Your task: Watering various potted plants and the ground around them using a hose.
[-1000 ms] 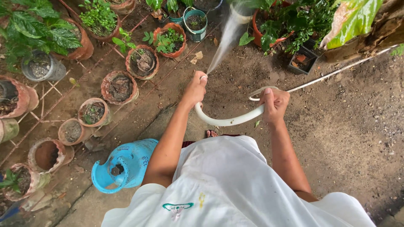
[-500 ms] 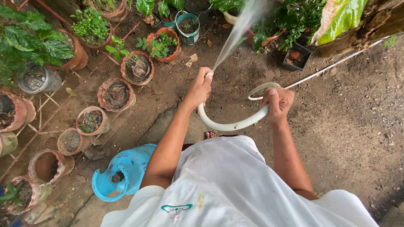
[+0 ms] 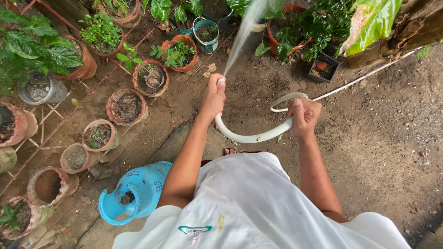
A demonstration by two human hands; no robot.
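Observation:
My left hand (image 3: 213, 97) grips the end of a white hose (image 3: 251, 136), thumb over the nozzle, and a water spray (image 3: 241, 34) fans up toward the leafy potted plants (image 3: 318, 23) at the top. My right hand (image 3: 303, 116) holds the same hose further back, where it curves and loops. The hose then runs off to the upper right across the wet dirt ground.
Several clay pots (image 3: 126, 105) with soil or small plants line a rusty rack on the left. A blue gas cylinder (image 3: 134, 192) lies by my left side. A teal pot (image 3: 206, 28) and a black square pot (image 3: 321, 67) stand at the top. Large yellow-green leaf (image 3: 374, 20) upper right.
The spray has swung slightly left from the right-hand leafy plants toward the top centre. Both hands kept their grip on the hose and shifted only a little.

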